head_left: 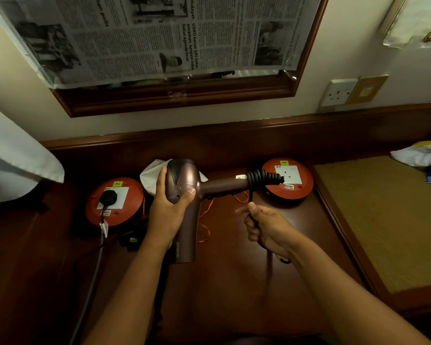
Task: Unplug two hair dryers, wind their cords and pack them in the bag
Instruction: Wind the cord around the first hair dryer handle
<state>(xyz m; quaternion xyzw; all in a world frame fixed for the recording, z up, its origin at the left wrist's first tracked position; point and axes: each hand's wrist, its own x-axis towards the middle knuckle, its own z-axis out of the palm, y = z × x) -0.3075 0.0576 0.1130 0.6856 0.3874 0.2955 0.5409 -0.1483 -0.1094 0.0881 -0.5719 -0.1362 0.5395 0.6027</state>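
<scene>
I have the brown hair dryer (pixel 184 192) held up over the dark wooden bench (pixel 234 282), its barrel pointing down toward me and its handle sticking out to the right. My left hand (pixel 168 207) is curled round the dryer's body, thumb across the near side and fingers over the far side, so that grip is firmly closed on it. Several turns of the black cord (pixel 260 178) are already wound tightly round the end of the handle (the coils sit right in front of the right-hand reel). From there one strand drops straight down into my right hand (pixel 264 226), whose fingers are closed round the cord in a fist, thumb on top.

Behind the dryer a white cloth bag (pixel 149 179) lies on the bench. To its left sits a red extension reel (pixel 115 201) with a black plug (pixel 108 197) still in its socket, its cord trailing down the left side toward me. A second red reel (pixel 288 179) sits to the right, its socket free. Thin orange wire (pixel 204 220) loops on the bench between them. On the wall above, a newspaper (pixel 147 38) covers the mirror.
</scene>
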